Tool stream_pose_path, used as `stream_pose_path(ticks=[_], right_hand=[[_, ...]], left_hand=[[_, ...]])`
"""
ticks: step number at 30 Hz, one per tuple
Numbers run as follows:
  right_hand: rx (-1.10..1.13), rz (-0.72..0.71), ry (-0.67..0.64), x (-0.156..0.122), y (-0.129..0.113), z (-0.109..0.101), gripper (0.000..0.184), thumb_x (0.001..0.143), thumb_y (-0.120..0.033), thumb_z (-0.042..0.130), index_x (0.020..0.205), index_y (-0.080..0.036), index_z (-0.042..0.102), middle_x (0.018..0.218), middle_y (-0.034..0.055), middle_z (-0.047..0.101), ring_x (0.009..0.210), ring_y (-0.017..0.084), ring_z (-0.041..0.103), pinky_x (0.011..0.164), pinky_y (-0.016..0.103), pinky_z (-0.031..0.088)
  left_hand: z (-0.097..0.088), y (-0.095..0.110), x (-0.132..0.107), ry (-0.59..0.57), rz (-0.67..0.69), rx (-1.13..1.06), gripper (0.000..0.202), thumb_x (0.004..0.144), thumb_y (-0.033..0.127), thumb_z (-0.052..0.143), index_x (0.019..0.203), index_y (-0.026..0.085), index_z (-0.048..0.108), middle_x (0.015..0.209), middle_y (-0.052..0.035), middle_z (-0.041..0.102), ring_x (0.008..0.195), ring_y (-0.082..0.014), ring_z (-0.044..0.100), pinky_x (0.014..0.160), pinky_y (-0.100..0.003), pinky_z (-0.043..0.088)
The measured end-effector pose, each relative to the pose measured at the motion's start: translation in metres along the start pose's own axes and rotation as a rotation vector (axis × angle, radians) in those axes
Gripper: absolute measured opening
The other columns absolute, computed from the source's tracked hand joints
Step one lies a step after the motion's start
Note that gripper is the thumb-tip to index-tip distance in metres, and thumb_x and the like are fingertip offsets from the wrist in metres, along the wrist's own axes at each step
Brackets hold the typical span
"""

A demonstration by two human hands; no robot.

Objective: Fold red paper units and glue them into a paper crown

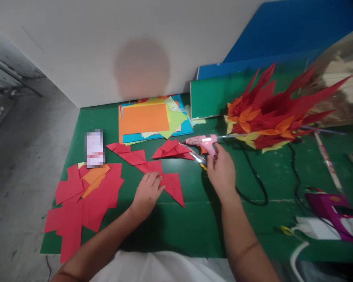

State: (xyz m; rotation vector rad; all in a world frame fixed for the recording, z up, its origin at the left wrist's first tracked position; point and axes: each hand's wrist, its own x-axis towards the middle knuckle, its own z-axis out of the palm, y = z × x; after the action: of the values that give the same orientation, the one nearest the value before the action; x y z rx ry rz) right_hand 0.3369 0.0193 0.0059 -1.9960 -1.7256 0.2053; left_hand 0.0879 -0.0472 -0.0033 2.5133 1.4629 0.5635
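My right hand [222, 170] is closed on the handle of a pink glue gun [201, 140], its nozzle pointing left and a clear glue stick in its back. Beneath the nozzle lies a folded red paper piece [172, 149]; a clear-bladed tool with a yellow part [197, 156] rests beside the handle. My left hand [148, 192] is low on the table, fingers curled together at the edge of a folded red paper triangle [173, 186]. That triangle belongs to a slanting row of overlapping folded red papers [135, 156].
Red and orange papers [72, 211] lie at left below a blurred phone [94, 149]. Coloured sheets [145, 119] are stacked at the back. A red-orange paper flame [270, 109] stands at right. A black cord [257, 203], a purple box [326, 207] and a white power strip [314, 228] occupy the right side.
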Motion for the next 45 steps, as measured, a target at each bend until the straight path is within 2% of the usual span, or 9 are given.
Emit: stream_pose_path(ticks=[6, 12, 19, 24, 29, 32, 36, 41, 45], right_hand=[[-0.043, -0.098, 0.057, -0.002, -0.004, -0.003, 0.045, 0.087, -0.024, 0.044, 0.128, -0.006, 0.049, 0.111, 0.0235, 0.06, 0.101, 0.034, 0.055, 0.085, 0.05, 0.045], [0.073, -0.303, 0.125, -0.006, -0.02, -0.005, 0.036, 0.09, -0.028, 0.045, 0.123, -0.017, 0.054, 0.114, 0.0168, 0.06, 0.106, 0.031, 0.054, 0.089, 0.048, 0.043], [0.281, -0.472, -0.095, -0.005, -0.054, 0.008, 0.044, 0.095, -0.029, 0.039, 0.139, -0.024, 0.04, 0.141, 0.0121, 0.046, 0.127, 0.028, 0.043, 0.102, 0.05, 0.036], [0.387, -0.436, -0.112, -0.011, -0.06, 0.017, 0.025, 0.093, -0.028, 0.046, 0.111, -0.022, 0.061, 0.107, 0.0088, 0.067, 0.103, 0.025, 0.059, 0.091, 0.044, 0.045], [0.495, -0.375, -0.109, -0.016, -0.061, 0.019, 0.016, 0.091, -0.024, 0.049, 0.091, -0.024, 0.064, 0.088, 0.0042, 0.069, 0.084, 0.022, 0.062, 0.079, 0.039, 0.049], [0.531, -0.306, -0.087, -0.017, -0.062, 0.021, 0.017, 0.091, -0.027, 0.05, 0.102, -0.023, 0.063, 0.097, 0.0058, 0.068, 0.082, 0.021, 0.061, 0.075, 0.038, 0.049], [0.506, -0.335, -0.13, -0.018, -0.065, 0.028, 0.035, 0.09, -0.031, 0.052, 0.124, -0.023, 0.055, 0.108, 0.0087, 0.065, 0.086, 0.023, 0.06, 0.074, 0.039, 0.049], [0.511, -0.337, -0.201, -0.021, -0.067, 0.036, 0.035, 0.09, -0.025, 0.05, 0.124, -0.022, 0.056, 0.091, 0.0054, 0.067, 0.079, 0.021, 0.06, 0.074, 0.037, 0.049], [0.506, -0.339, -0.187, -0.02, -0.069, 0.035, 0.031, 0.091, -0.029, 0.048, 0.12, -0.021, 0.059, 0.091, 0.0063, 0.065, 0.084, 0.021, 0.059, 0.076, 0.036, 0.048]], left_hand=[[-0.001, 0.0, 0.001, 0.056, -0.016, 0.017, 0.015, 0.091, 0.022, 0.052, 0.1, 0.011, 0.058, 0.102, -0.0124, 0.062, 0.094, -0.023, 0.06, 0.084, -0.036, 0.051], [-0.005, 0.0, 0.004, -0.065, -0.075, 0.008, 0.022, 0.091, 0.024, 0.054, 0.11, 0.014, 0.056, 0.107, -0.0111, 0.061, 0.098, -0.0239, 0.058, 0.088, -0.037, 0.049], [-0.014, 0.005, 0.014, -0.238, -0.12, -0.077, 0.04, 0.091, 0.014, 0.047, 0.13, 0.019, 0.046, 0.134, -0.0106, 0.053, 0.101, -0.0219, 0.056, 0.089, -0.037, 0.046], [-0.015, 0.002, 0.015, -0.222, -0.126, -0.196, 0.042, 0.089, 0.013, 0.048, 0.131, 0.017, 0.045, 0.134, -0.0115, 0.053, 0.102, -0.0236, 0.055, 0.091, -0.04, 0.044], [-0.017, 0.0, 0.015, -0.189, -0.078, -0.217, 0.037, 0.089, 0.014, 0.049, 0.126, 0.012, 0.047, 0.125, -0.0136, 0.058, 0.105, -0.0247, 0.052, 0.093, -0.04, 0.044], [-0.018, 0.0, 0.017, -0.211, -0.077, -0.228, 0.037, 0.089, 0.014, 0.049, 0.127, 0.014, 0.046, 0.123, -0.0124, 0.058, 0.103, -0.0246, 0.052, 0.092, -0.04, 0.044], [-0.016, 0.003, 0.018, -0.235, -0.096, -0.216, 0.038, 0.09, 0.012, 0.043, 0.127, 0.016, 0.047, 0.121, -0.0124, 0.056, 0.103, -0.026, 0.051, 0.09, -0.042, 0.044], [-0.015, 0.008, 0.019, -0.228, -0.147, -0.196, 0.044, 0.086, 0.007, 0.041, 0.128, 0.017, 0.046, 0.116, -0.0122, 0.053, 0.099, -0.0246, 0.05, 0.086, -0.04, 0.045], [-0.019, 0.01, 0.024, -0.251, -0.108, -0.064, 0.045, 0.083, 0.005, 0.044, 0.127, 0.016, 0.048, 0.112, -0.0109, 0.054, 0.096, -0.0251, 0.049, 0.084, -0.041, 0.045]])
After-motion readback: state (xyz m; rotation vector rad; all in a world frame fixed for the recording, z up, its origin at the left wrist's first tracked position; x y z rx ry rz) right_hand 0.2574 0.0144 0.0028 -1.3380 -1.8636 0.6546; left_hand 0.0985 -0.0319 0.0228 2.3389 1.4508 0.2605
